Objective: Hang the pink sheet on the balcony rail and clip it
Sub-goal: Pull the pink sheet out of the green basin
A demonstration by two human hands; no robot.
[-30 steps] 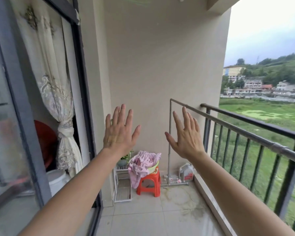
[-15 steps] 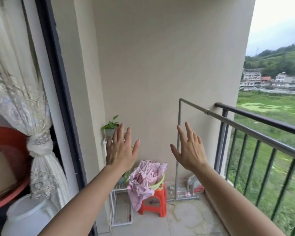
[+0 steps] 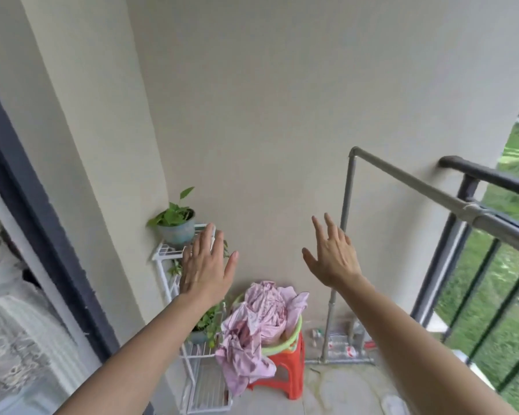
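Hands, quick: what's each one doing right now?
Left hand: open, fingers spread, holding nothing.
Right hand: open, fingers spread, holding nothing.

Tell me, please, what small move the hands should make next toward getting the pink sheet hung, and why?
Probably lower both hands to the pink sheet and take hold of it. The left hand and right hand are open, empty and raised above it, while the sheet lies bunched in the green basin on the orange stool, not yet on the grey rail.

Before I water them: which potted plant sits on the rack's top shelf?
The plant in the grey-blue pot, above the left hand; the other plant sits lower, beside the pink sheet.
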